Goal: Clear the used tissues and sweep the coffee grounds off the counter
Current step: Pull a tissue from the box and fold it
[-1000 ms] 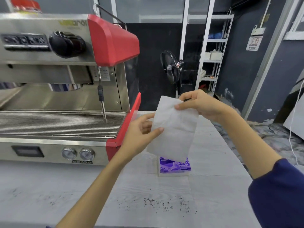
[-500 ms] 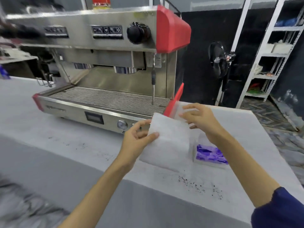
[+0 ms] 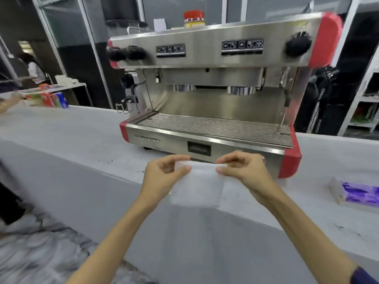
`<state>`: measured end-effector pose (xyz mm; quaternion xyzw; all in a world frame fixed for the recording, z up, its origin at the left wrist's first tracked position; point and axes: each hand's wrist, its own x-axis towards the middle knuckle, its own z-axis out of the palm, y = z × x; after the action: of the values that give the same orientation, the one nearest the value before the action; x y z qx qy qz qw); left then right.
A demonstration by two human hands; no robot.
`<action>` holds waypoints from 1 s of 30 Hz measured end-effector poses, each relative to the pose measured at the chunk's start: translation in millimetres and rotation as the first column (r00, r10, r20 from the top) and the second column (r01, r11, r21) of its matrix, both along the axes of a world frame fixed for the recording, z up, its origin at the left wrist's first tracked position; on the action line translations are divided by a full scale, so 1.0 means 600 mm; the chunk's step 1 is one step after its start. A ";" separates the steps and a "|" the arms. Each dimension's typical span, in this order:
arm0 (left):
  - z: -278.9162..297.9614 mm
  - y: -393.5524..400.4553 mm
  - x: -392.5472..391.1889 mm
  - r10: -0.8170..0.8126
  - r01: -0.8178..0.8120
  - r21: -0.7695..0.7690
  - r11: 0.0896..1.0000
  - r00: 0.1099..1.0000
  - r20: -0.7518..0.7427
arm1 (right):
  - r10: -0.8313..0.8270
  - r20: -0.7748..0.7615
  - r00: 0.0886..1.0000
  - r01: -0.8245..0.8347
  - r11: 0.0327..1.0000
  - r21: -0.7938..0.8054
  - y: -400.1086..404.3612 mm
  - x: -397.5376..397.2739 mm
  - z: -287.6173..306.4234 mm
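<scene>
At centre frame we pinch the thin white paper tissue by its top corners, left hand and right hand both gripping, and should fold it firm before wiping the dark coffee grounds off the pale grey counter.

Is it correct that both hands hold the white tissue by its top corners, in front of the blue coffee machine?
Not quite: the coffee machine is steel with red sides, not blue, as the head view shows. The left hand and right hand do pinch the tissue by its top corners.
</scene>
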<state>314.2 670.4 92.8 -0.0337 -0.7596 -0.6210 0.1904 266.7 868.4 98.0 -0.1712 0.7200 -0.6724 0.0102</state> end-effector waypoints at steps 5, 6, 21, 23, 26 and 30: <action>0.007 -0.151 0.013 0.123 -0.126 -0.158 0.979 0.992 -0.026 | -0.049 -0.173 0.984 0.076 0.985 0.153 -0.153 0.019 0.004; 0.008 -0.177 0.012 0.145 -0.147 -0.175 0.974 0.989 -0.024 | -0.056 -0.199 0.978 0.093 0.979 0.181 -0.181 0.018 0.005; -0.028 -0.548 -0.125 0.135 -0.138 0.026 0.990 0.987 0.085 | 0.156 -0.081 0.984 -0.143 0.978 0.153 -0.563 -0.150 -0.021; -0.024 -0.603 -0.157 0.118 -0.127 0.077 0.989 0.986 0.119 | 0.154 -0.010 0.988 -0.152 0.985 0.080 -0.621 -0.189 -0.026; -0.020 -0.678 -0.198 0.106 -0.124 0.127 0.984 0.984 0.141 | 0.157 0.069 0.985 -0.157 0.988 -0.004 -0.704 -0.239 -0.027; -0.025 -0.763 -0.254 0.174 -0.186 0.097 0.978 0.978 0.117 | 0.111 0.071 0.991 -0.112 0.994 0.007 -0.798 -0.293 -0.029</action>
<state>161.8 212.7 77.8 0.0793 -0.7342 -0.6421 0.2059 90.8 389.4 80.9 -0.1873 0.7121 -0.6726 0.0741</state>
